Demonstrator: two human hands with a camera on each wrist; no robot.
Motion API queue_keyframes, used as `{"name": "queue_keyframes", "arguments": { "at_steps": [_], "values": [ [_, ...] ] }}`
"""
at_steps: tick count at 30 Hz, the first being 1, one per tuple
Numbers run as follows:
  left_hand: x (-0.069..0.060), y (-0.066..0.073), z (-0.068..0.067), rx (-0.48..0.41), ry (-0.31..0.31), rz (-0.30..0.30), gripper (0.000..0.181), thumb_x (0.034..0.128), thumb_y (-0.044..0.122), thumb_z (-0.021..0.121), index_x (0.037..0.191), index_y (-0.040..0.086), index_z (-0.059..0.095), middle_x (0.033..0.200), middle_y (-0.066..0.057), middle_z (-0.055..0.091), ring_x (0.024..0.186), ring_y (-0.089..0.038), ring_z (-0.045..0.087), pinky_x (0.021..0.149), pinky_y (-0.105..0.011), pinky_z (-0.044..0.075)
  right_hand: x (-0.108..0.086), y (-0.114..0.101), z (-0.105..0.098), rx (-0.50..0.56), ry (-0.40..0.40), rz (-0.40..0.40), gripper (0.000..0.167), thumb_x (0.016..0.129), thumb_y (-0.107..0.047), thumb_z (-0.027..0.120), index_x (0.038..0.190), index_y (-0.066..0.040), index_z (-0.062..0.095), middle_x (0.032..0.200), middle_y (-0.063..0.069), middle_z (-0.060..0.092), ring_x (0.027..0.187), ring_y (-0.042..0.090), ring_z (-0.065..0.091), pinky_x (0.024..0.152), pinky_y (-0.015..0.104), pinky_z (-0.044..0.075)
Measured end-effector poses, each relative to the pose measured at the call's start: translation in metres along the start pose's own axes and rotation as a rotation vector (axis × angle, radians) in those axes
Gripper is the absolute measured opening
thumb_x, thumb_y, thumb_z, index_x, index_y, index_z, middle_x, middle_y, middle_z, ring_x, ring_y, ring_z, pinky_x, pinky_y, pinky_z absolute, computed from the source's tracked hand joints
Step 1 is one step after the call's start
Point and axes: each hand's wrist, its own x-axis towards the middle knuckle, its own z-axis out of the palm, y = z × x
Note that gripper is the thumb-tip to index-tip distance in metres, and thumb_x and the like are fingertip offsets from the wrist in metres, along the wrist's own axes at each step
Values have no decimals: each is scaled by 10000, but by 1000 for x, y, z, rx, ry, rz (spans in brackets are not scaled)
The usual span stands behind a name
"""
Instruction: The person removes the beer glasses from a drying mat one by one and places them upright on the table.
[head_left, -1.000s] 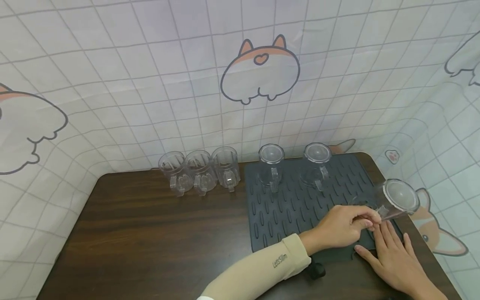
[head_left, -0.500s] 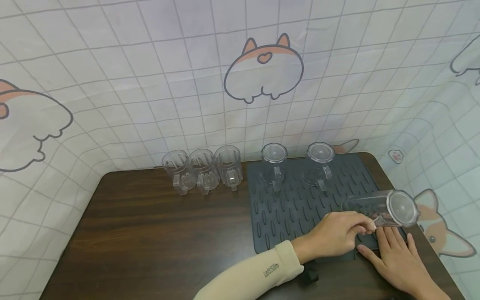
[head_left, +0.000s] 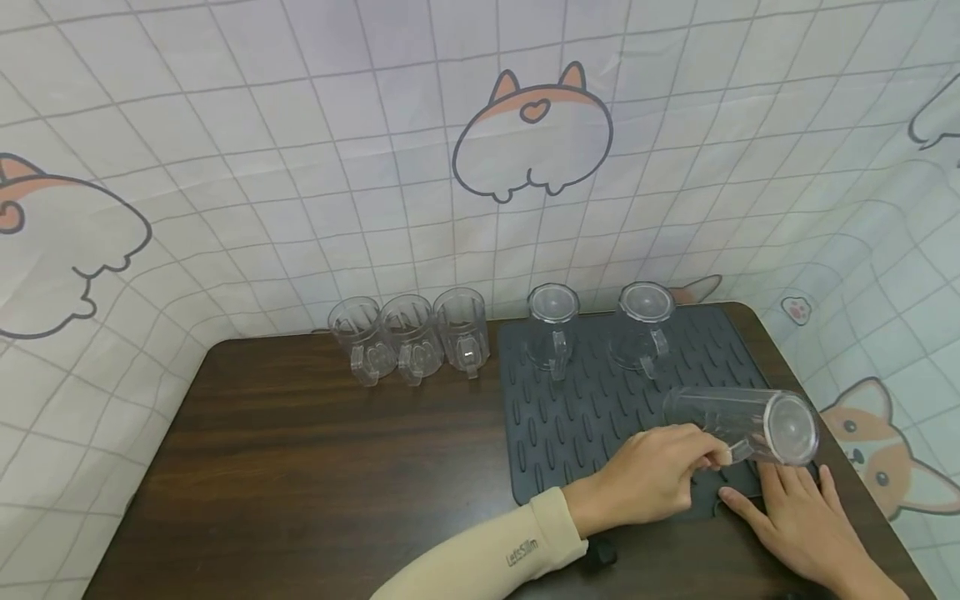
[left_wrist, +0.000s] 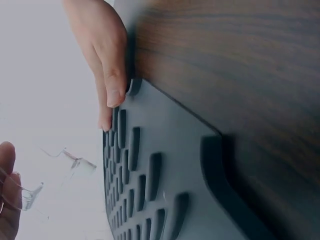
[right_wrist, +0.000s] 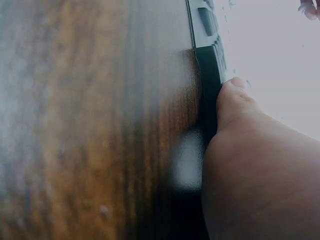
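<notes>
A clear glass mug (head_left: 720, 412) lies tilted on its side in the air over the right part of the dark ribbed mat (head_left: 570, 433), its base toward the right. The left hand (head_left: 648, 475) pinches its handle; in the left wrist view the fingers (left_wrist: 9, 192) of that hand show at the edge beside the clear handle. The right hand (head_left: 806, 517) rests flat with spread fingers on the mat's front right corner, below the mug. In the right wrist view the right hand (right_wrist: 260, 170) lies along the mat's dark edge.
Two upside-down glass mugs (head_left: 552, 329) (head_left: 642, 329) stand at the mat's back. Three upright glass mugs (head_left: 363, 342) stand close together left of the mat on the brown table (head_left: 300, 467). A patterned cloth (head_left: 375, 167) hangs behind. A small black object (head_left: 600, 553) lies near the left sleeve.
The left hand has drawn the mug left and toward the front, and the mug has tipped further onto its side. The right hand stays at the mat's corner.
</notes>
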Motion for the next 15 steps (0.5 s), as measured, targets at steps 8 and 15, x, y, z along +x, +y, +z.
{"name": "queue_keyframes", "arguments": {
  "at_steps": [8,15],
  "values": [
    [-13,-1,-9,120,26,37,364,937,-37,584,1199,198,678,1084,120,691,958,46,612,923,-50,469,1,0,3,10,-11,-7,937,1054,-606,442,1594,113,180,1523,487,303,1389,664,274,1150,819,-134],
    [-26,-4,-15,146,89,82,347,942,-40,588,1192,183,677,1096,94,711,971,-11,662,886,-98,504,-2,3,5,29,21,-40,932,1066,-561,455,1596,127,117,1646,413,63,1534,615,-45,1139,786,-219]
  ]
}}
